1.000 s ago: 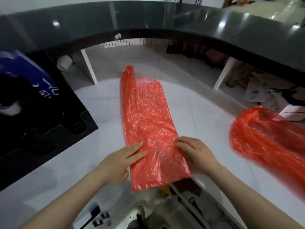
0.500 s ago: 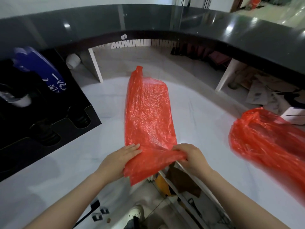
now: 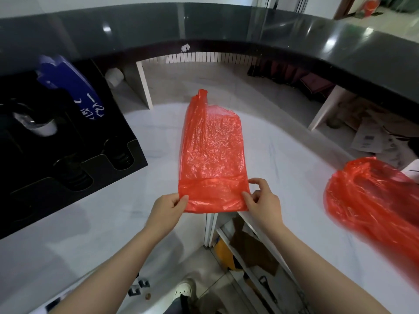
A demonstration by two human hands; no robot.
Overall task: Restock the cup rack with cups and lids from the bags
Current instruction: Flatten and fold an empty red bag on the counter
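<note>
Now left hand [image 3: 169, 206] and right hand [image 3: 260, 200] pinch red bag [image 3: 213, 155], end folded over

Flat red bag [image 3: 212, 152] on white counter [image 3: 113, 223], near corners pinched by both hands.

White handwritten-style characters on the blue curved plastic object [image 3: 68, 85] above the black cup rack [image 3: 68, 155] at left: a horizontal stroke like "一" on top, further brush characters beneath, too slanted and blurred to read. Printed sheets of paper [image 3: 371, 139] on the shelf under the dark counter at right: a small square code-like mark and lines of print, illegible. Nothing else readable.
</note>
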